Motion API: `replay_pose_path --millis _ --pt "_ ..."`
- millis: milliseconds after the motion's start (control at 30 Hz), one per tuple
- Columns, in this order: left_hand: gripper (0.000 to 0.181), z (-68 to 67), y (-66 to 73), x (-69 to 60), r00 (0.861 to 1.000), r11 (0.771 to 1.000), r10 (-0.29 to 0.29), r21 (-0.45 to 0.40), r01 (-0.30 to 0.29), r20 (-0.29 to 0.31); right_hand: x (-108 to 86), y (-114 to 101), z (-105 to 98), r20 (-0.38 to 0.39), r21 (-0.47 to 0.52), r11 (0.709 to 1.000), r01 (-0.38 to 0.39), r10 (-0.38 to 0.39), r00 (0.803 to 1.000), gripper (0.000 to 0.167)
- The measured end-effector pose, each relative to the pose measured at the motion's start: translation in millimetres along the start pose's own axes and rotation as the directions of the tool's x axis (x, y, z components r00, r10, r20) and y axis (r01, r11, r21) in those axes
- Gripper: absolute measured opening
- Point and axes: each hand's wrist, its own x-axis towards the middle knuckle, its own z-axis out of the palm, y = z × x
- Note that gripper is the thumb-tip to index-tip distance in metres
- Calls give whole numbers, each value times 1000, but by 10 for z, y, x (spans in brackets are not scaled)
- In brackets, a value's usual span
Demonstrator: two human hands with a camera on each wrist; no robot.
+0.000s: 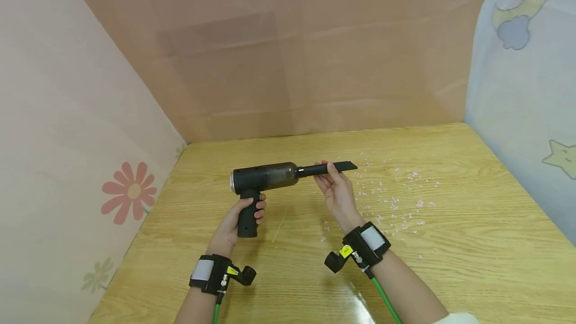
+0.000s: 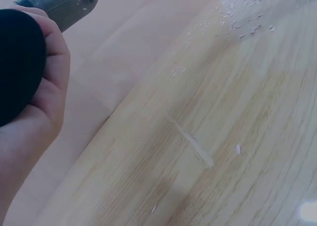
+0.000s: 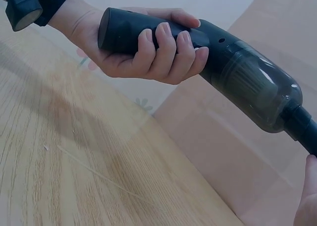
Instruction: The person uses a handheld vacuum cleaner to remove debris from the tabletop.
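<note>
A black handheld vacuum cleaner [image 1: 270, 176] with a smoky clear dust cup [image 3: 262, 87] is held above the table, lying roughly level. My left hand [image 1: 229, 221] grips its handle [image 1: 247, 219], fingers wrapped around it, as the right wrist view also shows. At the front end, my right hand [image 1: 338, 198] pinches the slim black nozzle [image 1: 346, 166] between thumb and fingers. The nozzle's slanted tip points right, and its other end meets the dust cup. Only the edge of the right hand appears in the right wrist view.
Small pale pink scraps [image 1: 393, 207] lie scattered over the right half of the wooden table [image 1: 486, 204]. A thin pale strip [image 2: 190, 141] lies on the wood near the left hand. Fabric walls [image 1: 382, 64] stand behind and at both sides.
</note>
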Motion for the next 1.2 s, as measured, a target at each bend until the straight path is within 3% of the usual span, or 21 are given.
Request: replay_pose_path --millis 367,700,767,833,900,967,1100,1200 --pt "22 15 0 -6 1000 999 -5 41 5 -1 -8 -5 -6 2 6 1000 -5 5 1000 19" --pt "24 19 -3 -38 998 999 -21 42 24 -53 -4 43 -42 -13 17 1000 -20 20 1000 20" --pt "24 23 10 -49 996 997 -27 73 33 -80 -3 57 -47 -16 24 999 -21 21 1000 19" --pt "22 25 25 -65 989 988 -34 143 55 -146 -1 75 -49 -22 29 999 -24 24 999 18" --pt "20 22 42 -88 968 964 -33 247 96 -247 -2 101 -48 -28 36 999 -26 27 999 16" --pt "24 14 52 -111 932 917 -19 365 160 -362 -2 136 -43 -27 35 999 -29 30 999 16" --pt "42 15 42 -168 829 791 73 539 291 -555 -15 236 -11 -10 13 999 -36 36 999 23" --pt "51 31 23 -221 746 717 177 603 349 -642 -32 337 21 -6 43 997 -67 67 998 32"
